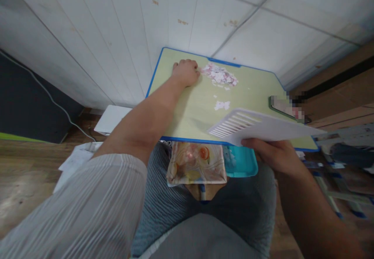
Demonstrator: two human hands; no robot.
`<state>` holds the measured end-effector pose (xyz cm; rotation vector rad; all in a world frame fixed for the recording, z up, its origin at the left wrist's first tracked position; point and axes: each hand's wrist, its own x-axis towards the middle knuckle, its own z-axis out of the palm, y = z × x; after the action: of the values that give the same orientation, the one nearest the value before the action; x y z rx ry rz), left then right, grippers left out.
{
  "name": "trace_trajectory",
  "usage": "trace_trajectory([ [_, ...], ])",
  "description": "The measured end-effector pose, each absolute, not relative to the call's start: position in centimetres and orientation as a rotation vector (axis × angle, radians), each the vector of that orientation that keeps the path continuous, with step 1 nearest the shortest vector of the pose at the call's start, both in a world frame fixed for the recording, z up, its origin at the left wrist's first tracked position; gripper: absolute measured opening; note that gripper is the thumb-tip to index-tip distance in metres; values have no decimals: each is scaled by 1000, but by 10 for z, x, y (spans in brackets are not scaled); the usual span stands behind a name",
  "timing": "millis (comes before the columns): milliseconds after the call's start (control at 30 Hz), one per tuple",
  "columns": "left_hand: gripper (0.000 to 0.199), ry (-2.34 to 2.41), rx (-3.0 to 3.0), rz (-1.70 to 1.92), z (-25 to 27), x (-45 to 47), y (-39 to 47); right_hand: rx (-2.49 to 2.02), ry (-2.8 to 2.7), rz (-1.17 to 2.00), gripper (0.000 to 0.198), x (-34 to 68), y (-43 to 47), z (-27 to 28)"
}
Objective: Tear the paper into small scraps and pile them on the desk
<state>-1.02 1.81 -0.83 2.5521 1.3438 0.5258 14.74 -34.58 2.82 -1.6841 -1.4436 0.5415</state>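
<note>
My left hand (187,73) rests on the yellow-green tabletop (193,114) with its fingers curled down, at the left end of a heap of small pink and white paper scraps (220,75). Whatever is under or between those fingers is hidden. A smaller cluster of white scraps (222,105) lies nearer to me. In my right hand (271,153) is a thin white plastic board with slots (257,128), gripped by its near edge and held tilted above the table's front right part.
A phone (282,109), partly blurred out, lies at the table's right. Over my lap are a patterned fabric-like tray (195,173) and a turquoise plastic tray (244,163). White panelled wall (181,13) stands behind the table. A white box (112,118) sits at the left.
</note>
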Motion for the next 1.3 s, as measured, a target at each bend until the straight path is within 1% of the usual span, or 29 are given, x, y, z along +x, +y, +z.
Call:
trace_trajectory([
  [67,51,1333,2548,515,-8,-11,17,-1696,-1226,477,28,164,-334,19],
  [100,50,1332,2542,514,-7,-11,17,-1694,-1182,450,31,173,-326,17],
  [200,51,1338,2542,527,-6,-13,15,-1720,-1191,238,34,199,-293,15],
  [267,52,1339,2548,533,-5,-13,14,-1725,-1212,165,38,211,-273,16],
  [333,52,1337,2549,532,-5,-13,13,-1746,-1249,132,34,217,-260,14],
  [433,51,1343,2546,535,-6,-13,14,-1794,-1331,125,18,215,-251,7],
  [500,50,1344,2549,534,-6,-12,14,-1805,-1381,142,13,209,-250,3],
  [833,47,1355,2544,539,-6,-12,15,-1745,-1502,213,17,181,-258,1],
  [967,49,1341,2545,534,-6,-12,14,-1721,-1525,223,21,182,-262,1],
  [1233,51,1316,2549,560,-7,-11,16,-1687,-1583,315,19,172,-281,5],
  [1300,50,1319,2541,559,-8,-11,16,-1692,-1525,281,17,173,-276,6],
])
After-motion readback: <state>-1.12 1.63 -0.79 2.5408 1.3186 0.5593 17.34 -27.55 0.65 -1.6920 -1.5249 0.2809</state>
